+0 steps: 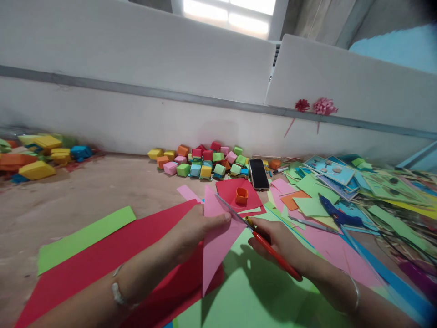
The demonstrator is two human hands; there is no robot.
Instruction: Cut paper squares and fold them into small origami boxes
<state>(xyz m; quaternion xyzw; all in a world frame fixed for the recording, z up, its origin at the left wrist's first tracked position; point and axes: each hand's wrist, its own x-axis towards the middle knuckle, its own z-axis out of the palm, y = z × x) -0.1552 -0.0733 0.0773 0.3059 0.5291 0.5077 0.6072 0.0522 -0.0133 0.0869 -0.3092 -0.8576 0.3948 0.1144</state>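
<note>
My left hand (198, 228) pinches a pink paper triangle (218, 250), its thumb lying across the front and the fingers behind. In my right hand (280, 241) is a pair of scissors (276, 255) with red-orange handles. Their blades reach up and left across the upper part of the pink paper, near my left thumb. Below both hands lie a large red sheet (112, 259) on the left and a large light green sheet (259, 282) on the right. Just beyond the scissors, a small orange paper ring (241, 196) rests on a red square (225, 187).
Folded paper blocks (205, 171) in several colours are heaped by the white wall, with more blocks (41, 155) far left. A phone (258, 174) lies beside the middle heap. On the right are a blue glue gun (341, 214), a craft knife (314, 224) and paper scraps (310, 206).
</note>
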